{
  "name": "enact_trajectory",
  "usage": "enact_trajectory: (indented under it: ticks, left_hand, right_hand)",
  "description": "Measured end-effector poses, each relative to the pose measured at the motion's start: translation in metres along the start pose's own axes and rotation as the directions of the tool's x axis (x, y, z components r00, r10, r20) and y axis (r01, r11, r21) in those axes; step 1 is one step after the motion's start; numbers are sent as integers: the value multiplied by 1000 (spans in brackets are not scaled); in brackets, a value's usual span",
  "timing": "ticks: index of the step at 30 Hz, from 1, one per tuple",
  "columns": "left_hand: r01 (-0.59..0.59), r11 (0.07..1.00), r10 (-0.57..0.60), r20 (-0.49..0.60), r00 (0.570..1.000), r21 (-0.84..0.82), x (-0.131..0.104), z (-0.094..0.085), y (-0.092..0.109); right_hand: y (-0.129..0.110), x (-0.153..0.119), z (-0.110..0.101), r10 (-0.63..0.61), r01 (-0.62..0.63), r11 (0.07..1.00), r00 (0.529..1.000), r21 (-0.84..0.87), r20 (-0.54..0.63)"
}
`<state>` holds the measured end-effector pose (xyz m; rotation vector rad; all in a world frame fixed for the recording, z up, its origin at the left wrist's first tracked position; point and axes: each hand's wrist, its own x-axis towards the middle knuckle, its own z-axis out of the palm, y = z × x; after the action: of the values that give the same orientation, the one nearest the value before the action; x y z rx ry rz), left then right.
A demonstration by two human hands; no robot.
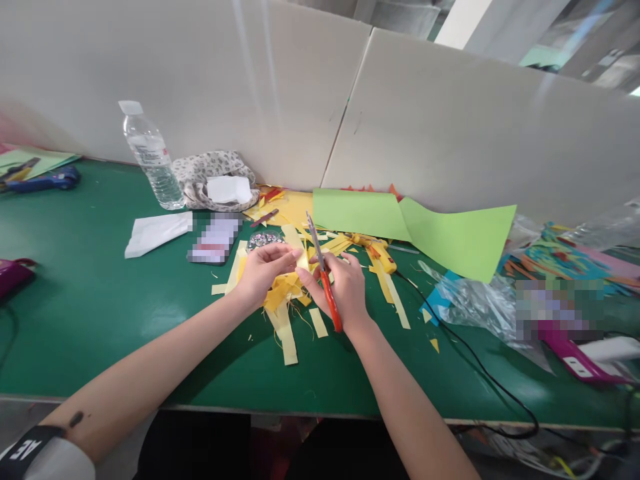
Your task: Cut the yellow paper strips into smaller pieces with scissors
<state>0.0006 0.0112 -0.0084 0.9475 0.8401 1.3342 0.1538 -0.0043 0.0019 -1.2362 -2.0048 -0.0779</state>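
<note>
My left hand (pixel 263 270) pinches a pale yellow paper strip (pixel 303 259) between thumb and fingertips. In my right hand (pixel 349 288) is a pair of scissors (pixel 328 293) with red handles, its blades pointing up and away from me. The right thumb reaches close to the strip; whether it grips it too I cannot tell. Yellow paper scraps (pixel 285 290) lie heaped beneath both hands. Just beyond the left hand sits a clear dish of small shiny beads or gems (pixel 264 240), partly hidden. A yellow glue gun (pixel 383 257) rests right of my right hand.
On the green table (pixel 100 333) stand a water bottle (pixel 153 157) and a patterned cloth pouch (pixel 215 170), near a phone (pixel 216 238). Green paper sheets (pixel 455 237) lean against the partition. A plastic bag (pixel 490 310) and a black cord (pixel 465 347) lie at right.
</note>
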Motion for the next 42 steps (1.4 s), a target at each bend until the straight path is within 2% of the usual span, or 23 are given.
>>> enact_trajectory:
  ticks: [4,10,14,21,25,31,42]
  left_hand:
    - [47,999,-47,-5,999,-10,-1,1,1]
    - [164,986,-166,93,982,26,-1,2,2]
    - [106,993,-110,81,991,51,1,-1,0]
    - [-28,999,28,5,1000,-17,3,-3,4]
    - [-55,998,55,-16,998,-21,1,-1,4]
    - [-18,1000,19,15,1000,-25,0,0,2]
    - [41,993,-35,54,998,-114,-1,2,5]
  right_hand:
    - [2,-2,5,-49,49,999,999,-10,-4]
    - [4,-3,8,-16,16,1000,998,-6,-57]
    - [0,-1,5,27,-27,1000,999,-6,-22]
    - [1,-2,5,-1,14,954,999,-301,45]
    - [1,-4,6,-7,32,954,997,-299,82]
    - [-4,-3,4,5,28,956,994,-291,113]
    - [-2,-3,3,-24,43,948,998,-314,66]
